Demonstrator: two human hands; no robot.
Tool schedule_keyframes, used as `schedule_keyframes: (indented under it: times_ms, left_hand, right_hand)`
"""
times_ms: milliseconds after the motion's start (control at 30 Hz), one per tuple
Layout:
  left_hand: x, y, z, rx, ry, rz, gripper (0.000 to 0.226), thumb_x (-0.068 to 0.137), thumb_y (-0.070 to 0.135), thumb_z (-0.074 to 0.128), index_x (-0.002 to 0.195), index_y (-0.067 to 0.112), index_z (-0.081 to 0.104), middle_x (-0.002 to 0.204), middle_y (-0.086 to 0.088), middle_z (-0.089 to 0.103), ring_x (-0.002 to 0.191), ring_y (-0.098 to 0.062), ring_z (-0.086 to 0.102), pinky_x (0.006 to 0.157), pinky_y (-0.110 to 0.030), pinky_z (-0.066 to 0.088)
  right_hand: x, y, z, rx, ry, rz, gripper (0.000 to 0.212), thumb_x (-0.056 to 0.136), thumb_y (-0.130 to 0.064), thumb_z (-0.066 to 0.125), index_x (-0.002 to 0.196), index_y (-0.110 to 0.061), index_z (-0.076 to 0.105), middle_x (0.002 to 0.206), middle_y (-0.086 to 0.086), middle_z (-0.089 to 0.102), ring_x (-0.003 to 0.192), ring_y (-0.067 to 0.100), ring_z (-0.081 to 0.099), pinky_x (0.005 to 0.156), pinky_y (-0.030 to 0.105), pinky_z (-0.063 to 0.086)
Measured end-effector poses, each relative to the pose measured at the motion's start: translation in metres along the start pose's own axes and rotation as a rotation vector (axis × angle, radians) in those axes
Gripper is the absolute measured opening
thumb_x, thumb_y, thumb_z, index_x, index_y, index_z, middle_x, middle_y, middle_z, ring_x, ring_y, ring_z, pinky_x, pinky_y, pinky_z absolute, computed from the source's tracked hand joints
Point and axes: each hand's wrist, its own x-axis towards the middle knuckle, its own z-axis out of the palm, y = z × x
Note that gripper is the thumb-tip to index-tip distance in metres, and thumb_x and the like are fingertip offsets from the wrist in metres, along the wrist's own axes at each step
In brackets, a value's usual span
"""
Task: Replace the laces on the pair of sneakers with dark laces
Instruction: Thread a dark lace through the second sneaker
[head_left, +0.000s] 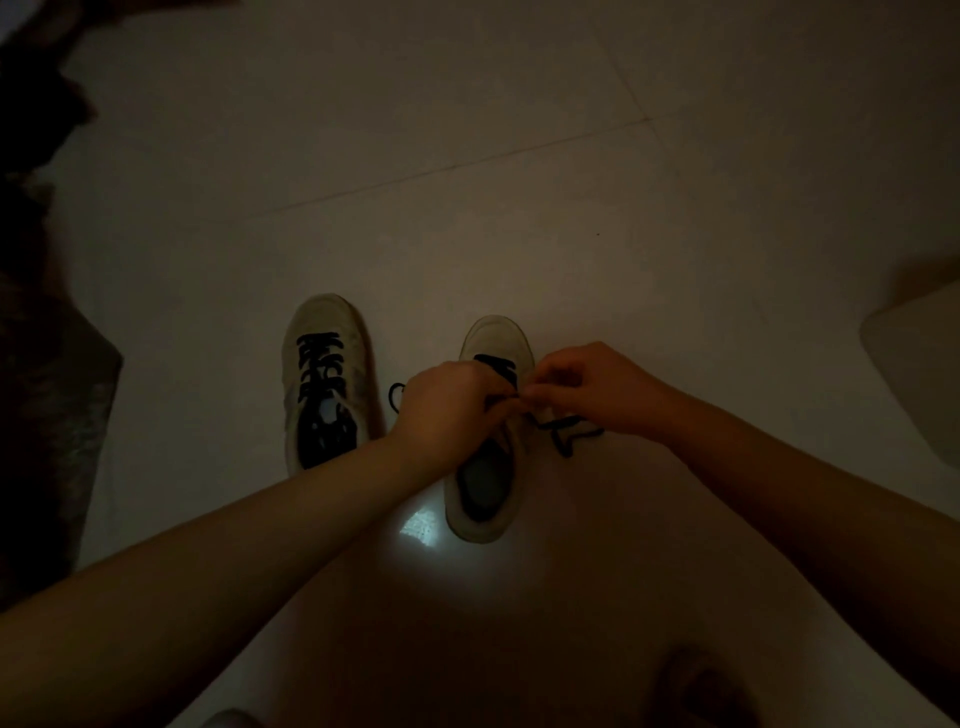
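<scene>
Two pale sneakers stand side by side on a light tiled floor (467, 156), toes pointing away from the person, in dim light. The left sneaker (324, 379) already carries a dark lace criss-crossed up its front, so that one looks done. The right sneaker (493, 441) is the one in work: a dark lace (569, 434) crosses its lower eyelets near the toe, one loose end trails on the floor to its right and a small loop shows to its left. Both hands meet over the middle of this shoe. The left hand (441, 410) has its fingers curled in on the lace, and the right hand (592, 389) pinches the lace close to the left hand's fingertips; just which eyelet they are at is hidden by the fingers. The step appears to be threading the next eyelet pair. To do it well, hold the lace near its tip so it stays stiff, feed it cleanly through the hole, then draw both sides even and flat without twists, matching the crossing pattern on the finished shoe. Steadying the shoe with the left hand would keep it from sliding on the smooth tiles
</scene>
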Motion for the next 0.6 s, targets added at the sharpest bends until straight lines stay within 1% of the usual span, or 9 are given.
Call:
schedule_keyframes:
  times_ms: [100, 167, 200, 233, 300, 400, 500, 533, 600]
  left_hand:
    - [-0.001, -0.005, 0.004, 0.018, 0.015, -0.067, 0.027, 0.086, 0.046, 0.059, 0.099, 0.026, 0.070, 0.095, 0.001, 0.059, 0.097, -0.017, 0.052, 0.065, -0.024, 0.029]
    - [-0.004, -0.008, 0.008, 0.100, -0.009, -0.080, 0.027, 0.088, 0.045, 0.056, 0.100, 0.025, 0.070, 0.093, 0.000, 0.050, 0.099, -0.020, 0.050, 0.067, -0.025, 0.028]
    - [-0.006, -0.009, 0.011, 0.139, -0.025, -0.077, 0.027, 0.089, 0.043, 0.054, 0.103, 0.027, 0.070, 0.094, -0.002, 0.050, 0.099, -0.022, 0.050, 0.067, -0.025, 0.027]
    - [-0.007, -0.009, 0.013, 0.169, -0.045, -0.076, 0.027, 0.089, 0.042, 0.052, 0.105, 0.028, 0.070, 0.097, -0.003, 0.051, 0.099, -0.023, 0.050, 0.068, -0.025, 0.026]
    - [-0.008, -0.007, 0.019, 0.205, -0.078, -0.081, 0.028, 0.090, 0.038, 0.049, 0.109, 0.030, 0.069, 0.102, -0.004, 0.053, 0.102, -0.024, 0.049, 0.068, -0.026, 0.024]
    - [-0.007, -0.004, 0.025, 0.222, -0.073, -0.121, 0.029, 0.092, 0.034, 0.046, 0.109, 0.030, 0.069, 0.103, -0.004, 0.055, 0.103, -0.024, 0.048, 0.068, -0.027, 0.022]
    - [-0.002, -0.001, 0.031, 0.240, -0.045, -0.163, 0.029, 0.093, 0.034, 0.044, 0.104, 0.028, 0.070, 0.104, -0.002, 0.056, 0.102, -0.023, 0.048, 0.070, -0.027, 0.021]
    - [0.000, -0.001, 0.032, 0.244, -0.040, -0.175, 0.029, 0.093, 0.034, 0.044, 0.103, 0.028, 0.070, 0.105, -0.002, 0.056, 0.102, -0.023, 0.047, 0.071, -0.027, 0.021]
    - [0.002, 0.001, 0.035, 0.250, -0.036, -0.194, 0.029, 0.094, 0.035, 0.043, 0.103, 0.027, 0.070, 0.106, -0.001, 0.056, 0.103, -0.022, 0.047, 0.071, -0.027, 0.020]
  right_hand:
    - [0.001, 0.003, -0.001, -0.038, 0.007, 0.059, 0.018, 0.087, -0.024, 0.065, 0.093, -0.009, 0.070, 0.089, 0.001, 0.067, 0.082, 0.010, 0.062, 0.075, 0.024, 0.047]
    - [-0.001, 0.007, 0.002, -0.130, -0.053, 0.075, 0.020, 0.089, -0.024, 0.062, 0.097, -0.008, 0.070, 0.094, 0.006, 0.068, 0.085, 0.014, 0.061, 0.074, 0.025, 0.045]
    - [-0.001, 0.008, 0.006, -0.182, -0.075, 0.077, 0.020, 0.090, -0.022, 0.060, 0.101, -0.009, 0.070, 0.099, 0.007, 0.068, 0.090, 0.016, 0.062, 0.078, 0.026, 0.045]
    - [-0.001, 0.010, 0.011, -0.223, -0.076, 0.078, 0.021, 0.091, -0.020, 0.059, 0.106, -0.010, 0.070, 0.105, 0.006, 0.068, 0.096, 0.018, 0.061, 0.083, 0.027, 0.045]
    - [0.000, 0.013, 0.018, -0.274, -0.014, 0.088, 0.023, 0.092, -0.017, 0.056, 0.111, -0.011, 0.069, 0.112, 0.008, 0.067, 0.104, 0.021, 0.060, 0.090, 0.031, 0.045]
    - [0.002, 0.013, 0.020, -0.235, 0.110, 0.105, 0.023, 0.092, -0.013, 0.056, 0.110, -0.010, 0.069, 0.113, 0.009, 0.067, 0.102, 0.021, 0.061, 0.087, 0.029, 0.046]
    - [0.005, 0.010, 0.021, -0.183, 0.139, 0.081, 0.022, 0.092, -0.012, 0.057, 0.109, -0.009, 0.069, 0.112, 0.009, 0.067, 0.091, 0.013, 0.060, 0.079, 0.024, 0.045]
    - [0.006, 0.009, 0.021, -0.186, 0.142, 0.070, 0.021, 0.091, -0.012, 0.058, 0.109, -0.009, 0.069, 0.112, 0.009, 0.068, 0.090, 0.013, 0.060, 0.078, 0.023, 0.044]
    - [0.007, 0.008, 0.022, -0.203, 0.148, 0.060, 0.021, 0.090, -0.012, 0.059, 0.107, -0.009, 0.070, 0.110, 0.009, 0.069, 0.098, 0.018, 0.063, 0.083, 0.025, 0.046]
